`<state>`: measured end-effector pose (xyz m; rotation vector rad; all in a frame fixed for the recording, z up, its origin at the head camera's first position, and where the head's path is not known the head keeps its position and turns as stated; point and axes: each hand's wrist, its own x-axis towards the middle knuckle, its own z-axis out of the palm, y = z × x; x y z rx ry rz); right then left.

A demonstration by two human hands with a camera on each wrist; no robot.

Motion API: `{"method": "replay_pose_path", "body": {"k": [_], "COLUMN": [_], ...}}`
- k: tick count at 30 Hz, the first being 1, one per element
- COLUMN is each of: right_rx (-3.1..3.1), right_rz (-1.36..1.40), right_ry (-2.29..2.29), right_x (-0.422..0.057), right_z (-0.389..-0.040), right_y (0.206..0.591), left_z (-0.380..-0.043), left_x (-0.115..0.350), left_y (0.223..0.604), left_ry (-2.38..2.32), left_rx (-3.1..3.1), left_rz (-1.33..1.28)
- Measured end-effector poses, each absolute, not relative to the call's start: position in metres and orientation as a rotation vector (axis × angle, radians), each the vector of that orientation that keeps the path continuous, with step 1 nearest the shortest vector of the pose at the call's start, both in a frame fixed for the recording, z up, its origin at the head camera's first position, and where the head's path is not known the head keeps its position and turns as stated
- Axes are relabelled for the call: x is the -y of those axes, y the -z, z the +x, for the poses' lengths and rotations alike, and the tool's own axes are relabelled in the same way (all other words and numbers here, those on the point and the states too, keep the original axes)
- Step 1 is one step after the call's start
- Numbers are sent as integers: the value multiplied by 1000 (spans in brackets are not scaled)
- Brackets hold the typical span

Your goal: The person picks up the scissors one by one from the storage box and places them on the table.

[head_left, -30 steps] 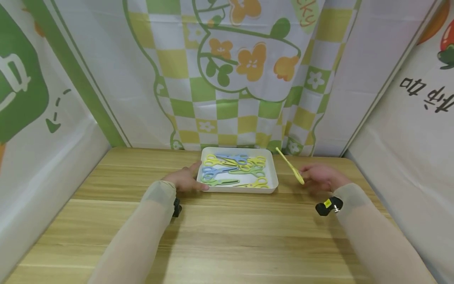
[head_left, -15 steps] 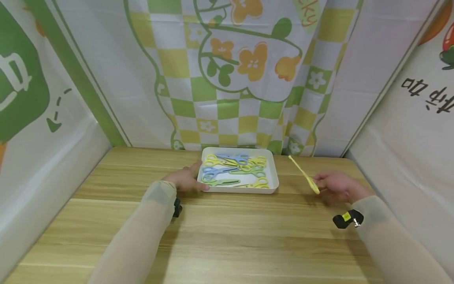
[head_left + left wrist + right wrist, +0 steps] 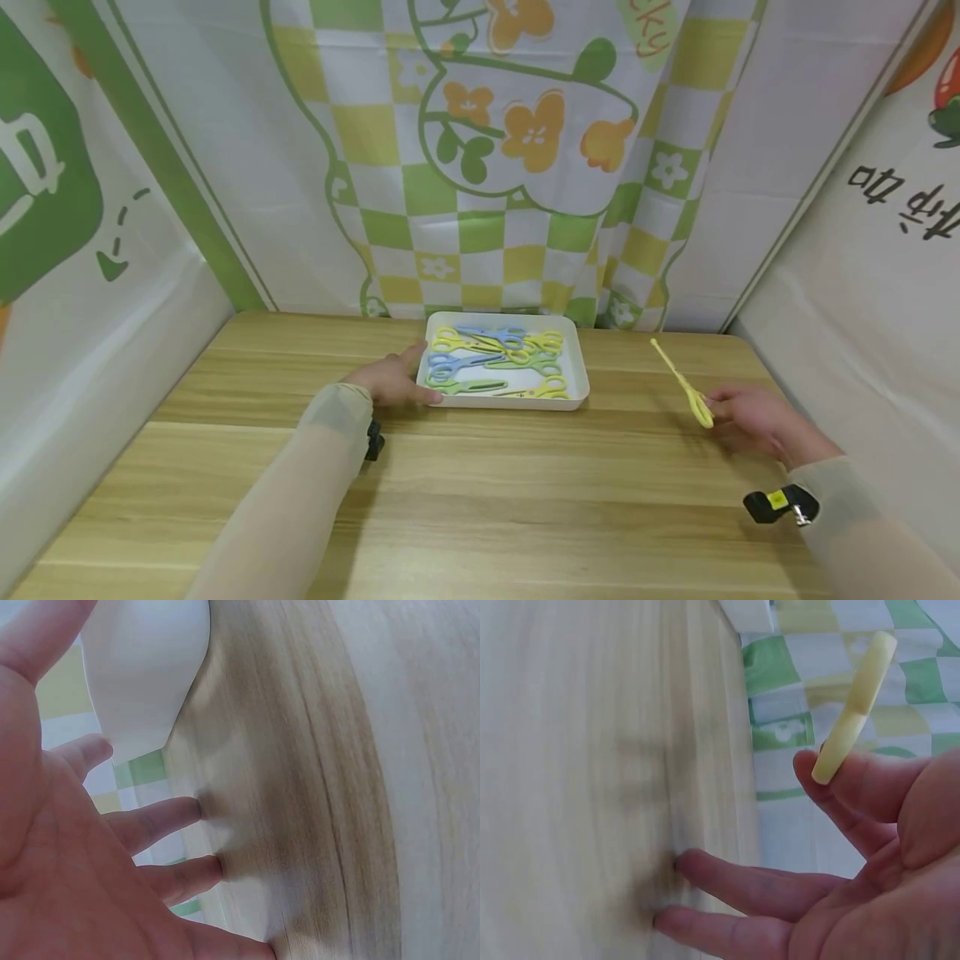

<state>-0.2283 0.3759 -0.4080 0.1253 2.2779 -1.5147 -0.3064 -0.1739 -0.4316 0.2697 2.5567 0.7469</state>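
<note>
A pair of yellow scissors point(image 3: 693, 402) is pinched at its handle end between thumb and forefinger by the right grip point(image 3: 757, 421). It is held at a slant above the tabletop point(image 3: 525, 500), well apart from the white tray point(image 3: 517, 402) and to the right of it, with the tip pointed toward the curtain point(image 3: 480, 242). Since only the handle end is held (the contact looks slight in the right wrist view), the scissors could be twisted loose by a quick turn of the wrist, or the tip could be knocked aside if the wood were struck. Whether the lower fingers are rested on the wood cannot be told.

By the left grip point(image 3: 388, 381), nothing is enclosed: its fingers are spread along the tray's left end, with the thumb at the front corner. If that corner were pressed too hard, the tray could be slid or tipped. Inside it, blue scissors point(image 3: 465, 361) and others are overlapped; should one be lifted, its neighbours could be dragged along by caught handles or crossed blades.
</note>
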Motion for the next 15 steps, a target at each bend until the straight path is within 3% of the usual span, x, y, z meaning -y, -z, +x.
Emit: {"method": "replay_pose_path", "body": {"k": [15], "right_rx": [-2800], "right_rz": [182], "right_ry": [915], "right_x": [-402], "right_z": [-200], "right_y": [405], "left_z": [-313], "left_x": [177], "left_y": [437], "left_ry": [-747], "left_rx": [-2567], "left_rz": [260]}}
